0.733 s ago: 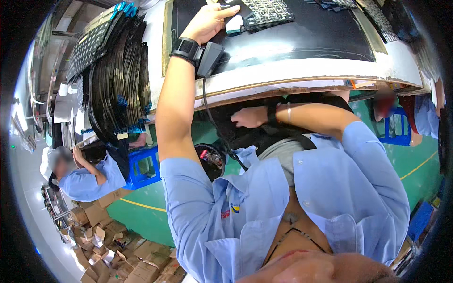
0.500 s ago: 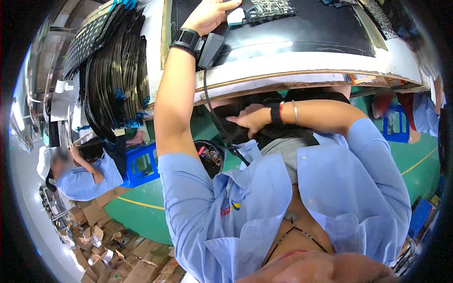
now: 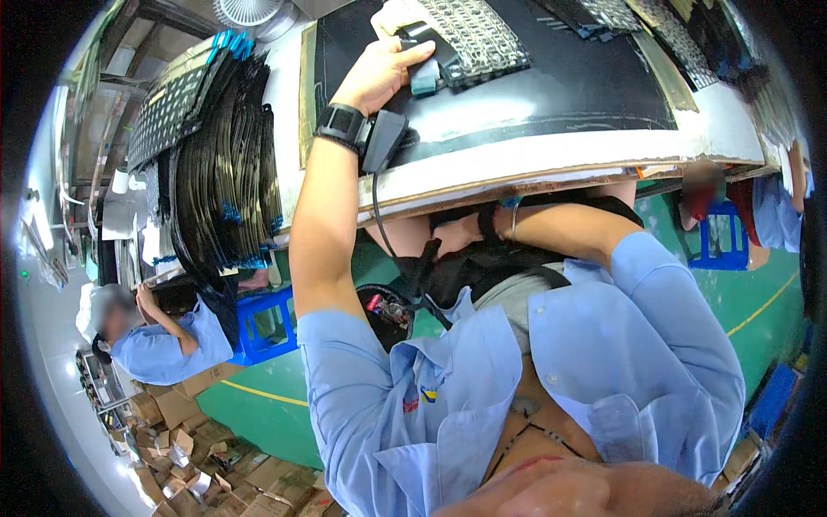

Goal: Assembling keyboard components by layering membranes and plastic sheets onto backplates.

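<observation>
At the far side of the worktable, my left hand has its thumb stretched over a dark flat piece and its fingers curled under. The exact kind of that piece is unclear. Right beside it lies a grey perforated panel with rows of small openings, and a small blue-grey block touches its near corner. A pale, soft-looking shape sits just beyond my fingers. My right hand rests low on my lap against dark clothing, below the table edge, its fingers lying loose and partly hidden.
A black mat covers the white-edged table. Thick stacks of black perforated sheets stand at the left, more panels at the right. A cable runs from a dark wrist device. A bin, a blue stool and cartons are around; co-workers sit at both sides.
The view has tilted, so the table and panel show lower and more fully. My left hand stays by the panel. My right hand's fingers have shifted on my lap.
</observation>
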